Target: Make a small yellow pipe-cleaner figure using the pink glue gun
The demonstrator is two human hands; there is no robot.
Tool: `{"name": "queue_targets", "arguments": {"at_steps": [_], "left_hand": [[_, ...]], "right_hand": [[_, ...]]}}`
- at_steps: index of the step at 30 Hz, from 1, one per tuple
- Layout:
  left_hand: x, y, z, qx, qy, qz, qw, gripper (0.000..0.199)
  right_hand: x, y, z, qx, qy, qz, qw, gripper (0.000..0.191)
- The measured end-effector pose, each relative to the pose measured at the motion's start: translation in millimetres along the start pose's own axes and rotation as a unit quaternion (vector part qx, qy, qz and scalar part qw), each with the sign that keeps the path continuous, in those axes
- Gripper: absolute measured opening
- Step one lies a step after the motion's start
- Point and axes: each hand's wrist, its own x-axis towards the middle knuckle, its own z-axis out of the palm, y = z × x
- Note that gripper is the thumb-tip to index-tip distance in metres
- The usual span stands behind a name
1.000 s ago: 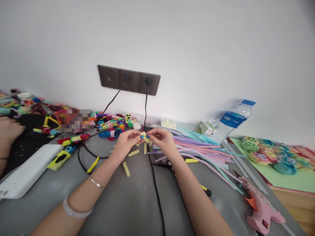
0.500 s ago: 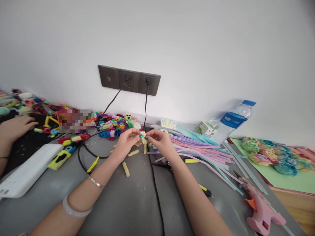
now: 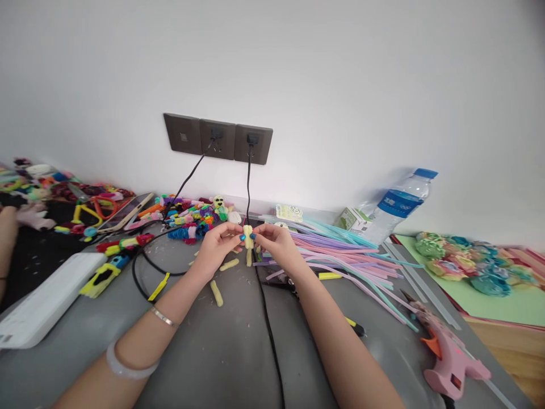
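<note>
A small pale yellow piece of bent pipe cleaner [image 3: 248, 230] is pinched between the fingertips of both hands, above the grey table. My left hand [image 3: 222, 245] grips its left side with thumb and forefinger; my right hand [image 3: 275, 243] grips the right side the same way. Below and left of it, several short pale yellow fuzzy pieces lie loose, one a stick [image 3: 217, 293] near my left wrist. Just right of my right hand spreads a bundle of pastel pipe cleaners [image 3: 340, 258], partly hidden by that hand.
A pink glue gun [image 3: 455, 363] lies at the right, near a water bottle [image 3: 398, 204] and green paper [image 3: 506, 301]. A black cord [image 3: 268, 326] crosses the table. Leftward are a white power strip [image 3: 51, 292], colourful fuzzy figures [image 3: 191, 218], a phone [image 3: 128, 213] and another person's hand [image 3: 6, 227].
Both hands keep their pinch, and the pale yellow piece now stands more upright between them. The other person's hand has drawn back to the left edge. The view has shifted slightly.
</note>
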Motion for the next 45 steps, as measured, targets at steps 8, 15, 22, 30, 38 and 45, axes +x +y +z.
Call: {"name": "queue_targets", "arguments": {"at_steps": [8, 15, 22, 30, 38, 45], "left_hand": [[1, -1, -1.2, 0.011, -0.009, 0.000, 1.000, 0.030], [1, -1, 0.8, 0.016, -0.005, 0.006, 1.000, 0.028], [0, 2, 1.2, 0.055, 0.010, 0.014, 0.998, 0.029], [0, 2, 1.6, 0.065, 0.017, 0.020, 0.998, 0.029], [0, 1, 2.5, 0.061, 0.021, 0.021, 0.998, 0.028], [0, -1, 2.7, 0.066, 0.027, 0.030, 0.997, 0.026]], "right_hand": [[0, -3, 0, 0.019, 0.006, 0.010, 1.000, 0.021], [1, 1, -1, 0.023, 0.008, 0.010, 1.000, 0.025], [3, 6, 0, 0.050, 0.010, 0.011, 0.999, 0.031], [2, 7, 1, 0.047, 0.018, 0.005, 0.999, 0.032], [2, 7, 2, 0.043, 0.021, -0.008, 0.999, 0.024], [1, 3, 2, 0.031, 0.020, -0.001, 0.999, 0.027]]}}
